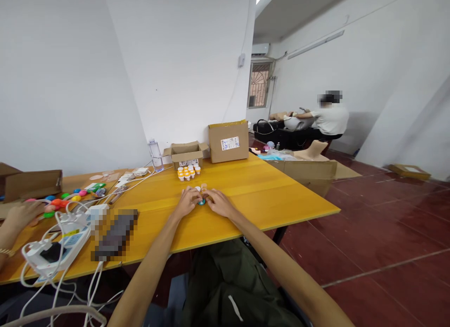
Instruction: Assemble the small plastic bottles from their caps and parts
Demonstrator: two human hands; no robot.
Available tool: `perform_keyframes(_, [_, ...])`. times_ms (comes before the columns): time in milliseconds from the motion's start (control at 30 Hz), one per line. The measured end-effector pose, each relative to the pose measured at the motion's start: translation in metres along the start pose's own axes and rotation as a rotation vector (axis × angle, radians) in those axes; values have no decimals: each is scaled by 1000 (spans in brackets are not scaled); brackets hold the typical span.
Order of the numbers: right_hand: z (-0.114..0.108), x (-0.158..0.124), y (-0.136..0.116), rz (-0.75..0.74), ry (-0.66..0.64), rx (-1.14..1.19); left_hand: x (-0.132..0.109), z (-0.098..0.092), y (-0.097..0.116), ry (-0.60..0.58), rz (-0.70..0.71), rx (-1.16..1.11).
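Note:
Close in front of me on the wooden table, my left hand (pixel 188 201) has its fingers curled down to a small teal-blue round piece (pixel 201 201). From the other side, my right hand (pixel 218 202) closes its fingers on the same piece; its exact kind is too small to tell. Just beyond the fingertips are a small white lid (pixel 198 189) and a clear, orange-tinted little cup (pixel 204 187). Farther back stands a tight group of several small jars (pixel 188 172) in orange and white. An opened cardboard box (pixel 186 153) is behind them.
A larger carton (pixel 229 141) stands behind on the right, a clear bottle (pixel 155 155) left of the open box. At left lie a phone (pixel 117 235), a power strip (pixel 63 247) with tangled cables, colourful balls (pixel 59 204) and another person's hand (pixel 24 214). Someone (pixel 332 116) sits far right.

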State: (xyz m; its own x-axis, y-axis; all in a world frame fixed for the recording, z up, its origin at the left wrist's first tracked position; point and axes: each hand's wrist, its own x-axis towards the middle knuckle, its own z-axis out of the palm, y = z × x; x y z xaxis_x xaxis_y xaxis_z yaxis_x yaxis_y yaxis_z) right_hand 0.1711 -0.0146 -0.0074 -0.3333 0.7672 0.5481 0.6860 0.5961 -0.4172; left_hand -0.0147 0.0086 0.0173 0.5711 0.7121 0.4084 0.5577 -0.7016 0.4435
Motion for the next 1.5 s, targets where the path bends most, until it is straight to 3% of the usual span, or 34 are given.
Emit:
perform_keyframes(433, [-2,0,-3,11,-57,15,-1,-2,4,1,-9,-17])
perform_keyframes(733, [1,0,1,-29,-23,32,-1,-3,7,6,-20,-15])
perform_keyframes(1500, [4,0,3,37,5,14,0,-2,3,0,-13,-10])
